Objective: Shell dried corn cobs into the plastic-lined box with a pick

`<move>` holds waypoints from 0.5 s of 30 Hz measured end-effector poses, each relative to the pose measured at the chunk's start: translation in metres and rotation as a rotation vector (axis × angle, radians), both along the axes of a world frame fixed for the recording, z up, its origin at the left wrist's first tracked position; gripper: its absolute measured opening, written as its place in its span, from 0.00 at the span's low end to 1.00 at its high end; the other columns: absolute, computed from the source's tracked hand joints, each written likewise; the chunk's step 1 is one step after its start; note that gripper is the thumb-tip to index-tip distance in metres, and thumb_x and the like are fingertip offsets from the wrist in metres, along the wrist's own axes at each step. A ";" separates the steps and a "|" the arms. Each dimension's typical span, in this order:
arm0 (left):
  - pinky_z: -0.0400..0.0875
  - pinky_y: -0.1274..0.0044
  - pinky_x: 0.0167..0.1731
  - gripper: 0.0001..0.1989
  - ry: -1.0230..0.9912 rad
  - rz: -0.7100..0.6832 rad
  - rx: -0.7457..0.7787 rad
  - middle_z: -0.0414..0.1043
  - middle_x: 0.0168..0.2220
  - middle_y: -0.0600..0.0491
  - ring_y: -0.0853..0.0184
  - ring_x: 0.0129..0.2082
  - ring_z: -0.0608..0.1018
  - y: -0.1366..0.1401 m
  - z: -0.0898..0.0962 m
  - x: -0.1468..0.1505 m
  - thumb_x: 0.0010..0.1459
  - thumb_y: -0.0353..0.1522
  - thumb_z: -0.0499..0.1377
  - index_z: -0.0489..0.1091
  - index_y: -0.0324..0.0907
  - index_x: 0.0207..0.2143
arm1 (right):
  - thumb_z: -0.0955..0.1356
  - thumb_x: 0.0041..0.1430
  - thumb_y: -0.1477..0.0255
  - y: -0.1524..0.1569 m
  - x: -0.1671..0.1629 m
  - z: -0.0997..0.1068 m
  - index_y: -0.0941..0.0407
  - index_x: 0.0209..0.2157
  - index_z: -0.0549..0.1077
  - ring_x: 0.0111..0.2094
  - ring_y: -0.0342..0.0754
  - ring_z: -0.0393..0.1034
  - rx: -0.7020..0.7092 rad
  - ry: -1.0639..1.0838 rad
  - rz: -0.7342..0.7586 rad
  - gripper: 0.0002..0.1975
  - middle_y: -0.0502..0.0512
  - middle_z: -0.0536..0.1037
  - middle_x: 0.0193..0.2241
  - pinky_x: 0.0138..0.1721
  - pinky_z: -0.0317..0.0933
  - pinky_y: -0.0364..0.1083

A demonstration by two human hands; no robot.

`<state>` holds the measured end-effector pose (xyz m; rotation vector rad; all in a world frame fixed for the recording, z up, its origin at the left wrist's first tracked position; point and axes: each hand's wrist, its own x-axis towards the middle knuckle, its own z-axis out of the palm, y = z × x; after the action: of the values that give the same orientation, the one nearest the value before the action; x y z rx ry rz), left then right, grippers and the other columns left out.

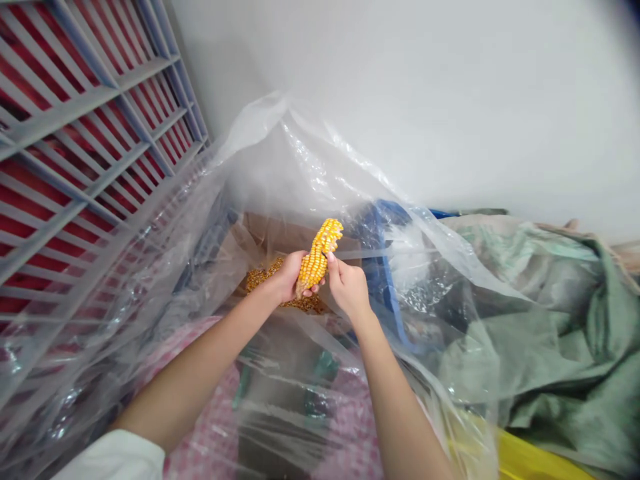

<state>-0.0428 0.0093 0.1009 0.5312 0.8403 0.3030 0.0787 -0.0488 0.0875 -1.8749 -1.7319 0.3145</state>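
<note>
I view a white wall [400,93] at 12 o'clock, a slatted rack [117,87] at 10. Transparent sheeting [273,110] bounds hand travel; blue bin edge [393,293] at 4. Centre: left hand [290,275] grips corn cob [318,255]; right hand [351,288] thumbs it, closure indeterminate.

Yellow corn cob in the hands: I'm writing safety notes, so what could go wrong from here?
The yellow, kernel-covered corn cob could slip if the bare left hand at its lower end loosens. Kernels near the bare right hand might scatter beyond the golden-brown kernel pile below. Some might also lodge in the wrinkled, clear plastic sheet spread loosely around it.
</note>
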 end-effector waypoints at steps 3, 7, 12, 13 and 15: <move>0.48 0.85 0.06 0.15 -0.111 -0.143 -0.087 0.63 0.14 0.50 0.72 0.09 0.63 0.006 0.004 -0.010 0.53 0.34 0.39 0.62 0.38 0.27 | 0.51 0.61 0.62 0.003 0.011 0.003 0.58 0.22 0.69 0.18 0.40 0.61 0.056 -0.048 0.064 0.25 0.53 0.71 0.17 0.23 0.46 0.40; 0.54 0.82 0.08 0.15 0.156 0.119 0.234 0.62 0.14 0.53 0.70 0.10 0.65 0.008 0.002 -0.008 0.55 0.37 0.39 0.60 0.40 0.26 | 0.52 0.60 0.59 -0.002 0.013 0.017 0.57 0.15 0.61 0.16 0.38 0.53 0.046 0.029 -0.045 0.25 0.48 0.60 0.12 0.21 0.43 0.40; 0.60 0.82 0.17 0.11 0.393 0.348 0.759 0.59 0.18 0.58 0.72 0.17 0.66 0.003 -0.003 -0.002 0.56 0.36 0.43 0.58 0.42 0.25 | 0.54 0.57 0.55 -0.008 0.000 0.027 0.58 0.14 0.55 0.16 0.37 0.49 -0.102 0.172 -0.015 0.26 0.46 0.54 0.12 0.19 0.42 0.40; 0.60 0.82 0.19 0.11 0.431 0.350 0.832 0.59 0.19 0.58 0.72 0.19 0.67 0.002 -0.004 -0.002 0.56 0.35 0.43 0.58 0.42 0.24 | 0.54 0.56 0.54 -0.008 -0.002 0.026 0.58 0.14 0.55 0.17 0.38 0.49 -0.134 0.191 -0.006 0.26 0.46 0.54 0.12 0.19 0.42 0.40; 0.60 0.81 0.24 0.12 0.526 0.344 0.956 0.60 0.20 0.57 0.71 0.22 0.67 0.000 -0.004 -0.003 0.57 0.35 0.42 0.57 0.42 0.23 | 0.54 0.56 0.54 -0.008 -0.002 0.026 0.58 0.13 0.55 0.17 0.38 0.50 -0.181 0.232 0.013 0.26 0.47 0.55 0.12 0.19 0.42 0.39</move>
<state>-0.0460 0.0091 0.0965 1.4004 1.2847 0.9259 0.0764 -0.0565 0.1133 -1.8676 -1.6038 0.6867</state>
